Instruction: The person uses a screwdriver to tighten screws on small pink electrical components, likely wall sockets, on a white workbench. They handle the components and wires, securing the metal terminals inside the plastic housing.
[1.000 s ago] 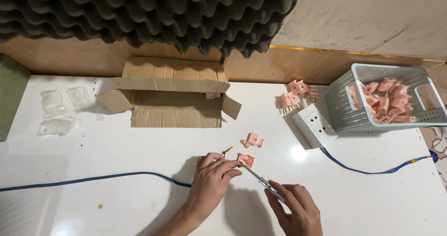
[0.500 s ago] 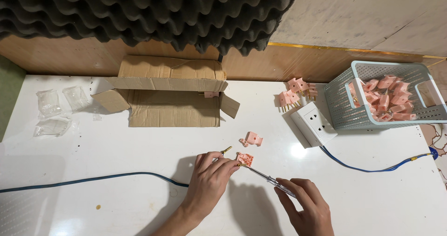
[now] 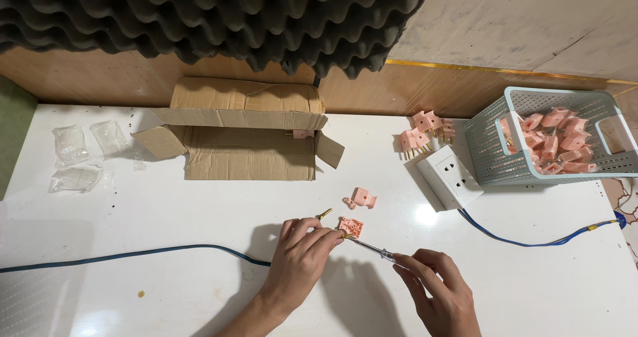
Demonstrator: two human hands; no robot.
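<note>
A pink plug half (image 3: pixel 350 228) is pinched between the fingertips (image 3: pixel 330 234) of the left hand (image 3: pixel 299 260), its open inner face turned up, apparently so that the parts inside can be reached from above. It is held low over the white table (image 3: pixel 166 211); whether it rests on the surface cannot be told. A slim screwdriver (image 3: pixel 369 247) is gripped in the right hand (image 3: pixel 438 294), the fingers closed around its handle, and the shaft is slanted up and left so that the tip meets the plug half at its lower edge. A brass prong (image 3: pixel 324 213) lies just beside the left fingers. The matching pink cover (image 3: pixel 363 197) is set apart a little farther back, near enough to be picked up. Beyond it, finished pink plugs (image 3: pixel 420 136) are clustered by a white socket block (image 3: pixel 452 176), whose blue cable (image 3: pixel 531 240) runs off to the right. A pale basket (image 3: pixel 488 154) holds many more pink plugs, and an opened cardboard box (image 3: pixel 246 134) lies at the back.
</note>
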